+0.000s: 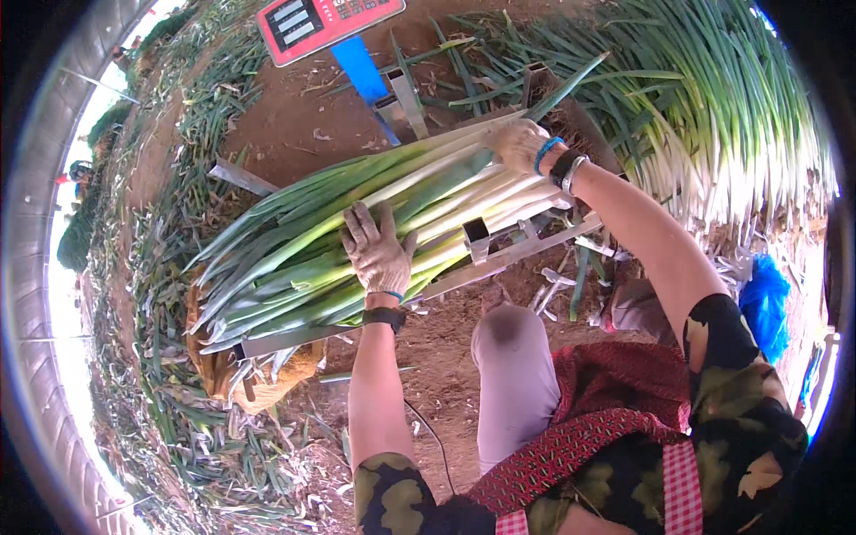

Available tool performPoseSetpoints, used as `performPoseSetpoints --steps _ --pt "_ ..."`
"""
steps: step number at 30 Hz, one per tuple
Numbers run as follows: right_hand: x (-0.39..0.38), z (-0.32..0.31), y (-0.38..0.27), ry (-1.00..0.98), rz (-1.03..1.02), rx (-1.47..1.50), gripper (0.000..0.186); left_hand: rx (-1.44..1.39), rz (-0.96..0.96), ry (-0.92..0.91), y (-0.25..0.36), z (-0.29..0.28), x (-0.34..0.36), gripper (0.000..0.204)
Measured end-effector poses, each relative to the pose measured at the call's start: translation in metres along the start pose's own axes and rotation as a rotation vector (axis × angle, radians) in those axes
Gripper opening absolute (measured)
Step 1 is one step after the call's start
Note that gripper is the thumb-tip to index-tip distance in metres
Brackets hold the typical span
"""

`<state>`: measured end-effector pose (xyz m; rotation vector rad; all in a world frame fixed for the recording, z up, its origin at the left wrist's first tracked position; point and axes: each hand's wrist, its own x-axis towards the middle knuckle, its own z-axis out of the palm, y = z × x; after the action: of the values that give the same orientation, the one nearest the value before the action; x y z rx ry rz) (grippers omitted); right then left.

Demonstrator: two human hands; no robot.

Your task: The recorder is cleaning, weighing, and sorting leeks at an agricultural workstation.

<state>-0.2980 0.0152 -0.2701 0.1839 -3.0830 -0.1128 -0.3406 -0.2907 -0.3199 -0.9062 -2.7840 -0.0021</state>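
A thick heap of long green onions point(294, 236) lies in a metal rack point(513, 254), green leaves to the left and white stalks to the right. My left hand point(379, 250), in a knitted work glove, rests flat on the leaves with its fingers spread. At the white end, my gloved right hand point(519, 145) is closed round a green onion point(571, 87) lying on top of the heap. One green tip of it sticks out beyond this hand, up and to the right. The fingertips of my right hand are partly hidden.
A red scale display point(325, 27) on a blue post point(361, 71) stands beyond the rack. More green onions point(713, 116) are piled at the far right. Leaf scraps point(160, 357) litter the ground on the left. A blue plastic bag point(765, 308) lies at the right.
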Motion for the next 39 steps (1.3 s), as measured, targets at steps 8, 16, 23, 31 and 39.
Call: performPoseSetpoints --steps 8,16,23,31,39 --pt "0.007 -0.084 0.112 0.367 0.047 -0.365 0.023 0.012 -0.009 0.090 -0.008 0.008 -0.005 0.075" --pt "-0.015 -0.134 0.193 0.565 0.492 -0.140 0.034 0.117 -0.014 -0.004 -0.017 0.009 -0.004 0.072" --pt "-0.179 0.060 0.241 -0.072 0.851 0.234 0.039 0.232 0.024 -0.074 -0.015 0.009 -0.001 0.070" --pt "-0.269 0.203 0.159 -0.459 1.124 0.300 0.047 0.197 0.020 -0.104 -0.034 -0.006 -0.015 0.079" --pt "-0.302 0.281 0.201 -0.082 1.309 0.132 0.057 0.206 0.115 -0.053 -0.023 -0.022 -0.013 0.068"
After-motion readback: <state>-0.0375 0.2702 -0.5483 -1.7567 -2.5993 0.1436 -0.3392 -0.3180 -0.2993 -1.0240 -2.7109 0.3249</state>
